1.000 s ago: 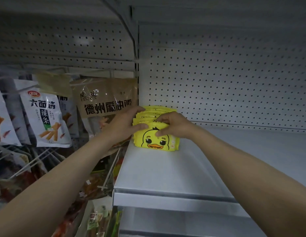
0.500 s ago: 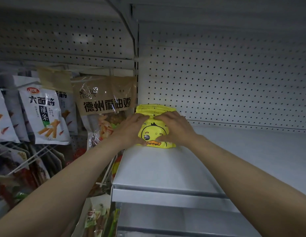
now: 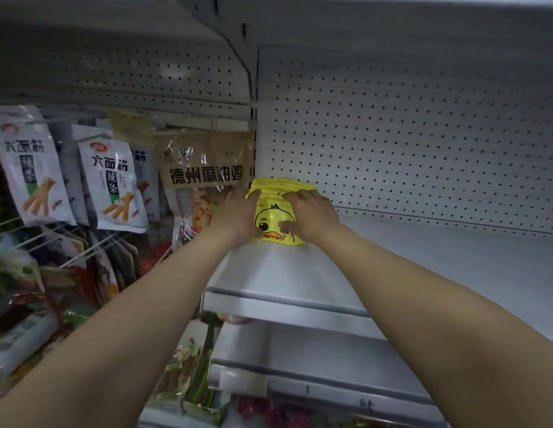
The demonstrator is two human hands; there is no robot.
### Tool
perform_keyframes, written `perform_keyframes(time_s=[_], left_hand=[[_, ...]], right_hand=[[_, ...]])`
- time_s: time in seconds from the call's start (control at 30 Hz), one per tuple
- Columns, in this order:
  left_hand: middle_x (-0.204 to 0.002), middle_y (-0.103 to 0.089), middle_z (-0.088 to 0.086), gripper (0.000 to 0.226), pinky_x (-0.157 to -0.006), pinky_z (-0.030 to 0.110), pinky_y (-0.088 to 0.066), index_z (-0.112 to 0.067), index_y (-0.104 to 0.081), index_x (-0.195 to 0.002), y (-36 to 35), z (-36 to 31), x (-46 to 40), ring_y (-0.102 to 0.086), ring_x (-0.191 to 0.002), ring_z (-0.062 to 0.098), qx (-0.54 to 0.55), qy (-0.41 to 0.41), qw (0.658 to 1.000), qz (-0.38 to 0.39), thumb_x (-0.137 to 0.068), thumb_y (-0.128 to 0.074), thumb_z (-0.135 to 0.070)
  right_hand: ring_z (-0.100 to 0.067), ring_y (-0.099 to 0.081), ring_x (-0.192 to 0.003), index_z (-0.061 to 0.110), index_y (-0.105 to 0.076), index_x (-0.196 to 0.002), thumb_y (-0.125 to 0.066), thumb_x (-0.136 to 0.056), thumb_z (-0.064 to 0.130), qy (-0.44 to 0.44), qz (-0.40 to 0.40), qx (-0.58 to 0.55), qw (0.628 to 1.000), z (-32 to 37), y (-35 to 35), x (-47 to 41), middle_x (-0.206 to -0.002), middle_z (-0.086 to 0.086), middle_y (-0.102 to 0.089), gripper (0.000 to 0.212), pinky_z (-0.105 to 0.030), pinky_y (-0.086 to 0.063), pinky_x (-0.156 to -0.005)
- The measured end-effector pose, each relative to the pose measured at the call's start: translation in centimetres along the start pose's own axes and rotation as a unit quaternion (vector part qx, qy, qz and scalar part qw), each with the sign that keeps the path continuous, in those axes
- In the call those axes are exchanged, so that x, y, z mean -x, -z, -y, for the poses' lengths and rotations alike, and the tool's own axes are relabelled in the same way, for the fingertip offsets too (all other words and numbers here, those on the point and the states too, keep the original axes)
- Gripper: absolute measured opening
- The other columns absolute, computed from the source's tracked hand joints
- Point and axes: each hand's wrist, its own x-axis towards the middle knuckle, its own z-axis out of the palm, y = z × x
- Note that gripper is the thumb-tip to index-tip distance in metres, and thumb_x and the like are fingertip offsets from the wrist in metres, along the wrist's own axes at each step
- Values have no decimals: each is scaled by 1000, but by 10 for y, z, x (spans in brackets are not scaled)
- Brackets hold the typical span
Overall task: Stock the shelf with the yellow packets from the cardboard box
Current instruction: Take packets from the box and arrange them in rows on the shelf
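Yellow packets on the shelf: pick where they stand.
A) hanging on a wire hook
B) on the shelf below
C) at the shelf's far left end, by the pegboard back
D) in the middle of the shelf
C: the yellow packets stand at the left end of the shelf, close to the pegboard, held between both hands.

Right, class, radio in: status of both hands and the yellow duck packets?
Left hand and right hand clasp the stack of yellow duck-face packets. Stack upright on the grey metal shelf, far left, against the white pegboard back. Nothing in the way.
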Motion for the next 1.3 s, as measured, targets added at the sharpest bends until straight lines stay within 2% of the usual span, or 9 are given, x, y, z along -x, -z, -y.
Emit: perform_keyframes(time_s=[0.13,0.23,0.37,0.53,0.67,0.8,1.07,1.3], left_hand=[[-135,-47,16,84,-103,42,-35,-24,-44,-139,29,-11,43,-41,-128,37,32,55,997,-40,-66,-83,-36],[-126,-53,12,63,-95,38,-41,-21,-56,-124,52,-16,86,-47,-119,35,44,97,991,-79,-69,-79,-40],[-131,-51,13,65,-99,43,-41,-21,-50,-133,83,-30,157,-45,-122,34,34,140,984,-108,-78,-73,-44],[-127,-52,8,59,-95,42,-44,-22,-51,-130,111,-44,259,-51,-115,30,13,179,974,-135,-80,-72,-46],[-128,-51,6,59,-98,36,-39,-21,-50,-132,124,-57,327,-46,-120,27,6,181,972,-153,-81,-74,-40],[-136,-48,9,67,-107,40,-35,-19,-45,-139,133,-54,382,-41,-128,28,-22,188,966,-177,-81,-73,-39],[-138,-47,8,70,-107,43,-38,-20,-41,-143,142,7,439,-43,-126,30,-53,226,956,-180,-82,-72,-39],[-140,-45,7,67,-107,40,-34,-22,-40,-143,129,124,461,-41,-128,30,-42,247,956,-156,-85,-69,-37]], right_hand=[[-31,-43,-131,25,-47,-142,-61,-89,53,20,8,-57,998,7,31,26,-140,-9,-52,61,-41,-41,-101],[-29,-43,-132,26,-50,-139,-59,-90,53,57,-6,-99,994,17,61,54,-140,-7,-53,57,-41,-43,-101],[-27,-43,-133,30,-51,-138,-59,-89,55,121,-11,-125,985,30,91,101,-143,-3,-52,56,-41,-41,-105],[-24,-42,-134,34,-48,-138,-61,-87,56,206,-11,-173,963,56,116,160,-143,2,-51,56,-42,-38,-107],[-22,-40,-136,32,-48,-140,-62,-86,56,277,-9,-198,940,82,123,204,-146,2,-47,61,-43,-36,-111],[-22,-39,-136,28,-47,-142,-63,-89,51,321,-21,-209,923,121,126,234,-146,-1,-46,60,-40,-34,-112],[-20,-38,-137,32,-41,-144,-57,-91,55,362,8,-213,907,217,112,241,-149,5,-41,60,-40,-36,-110],[-17,-34,-139,33,-39,-146,-58,-93,53,373,51,-213,902,331,66,207,-151,6,-38,60,-36,-31,-112]])
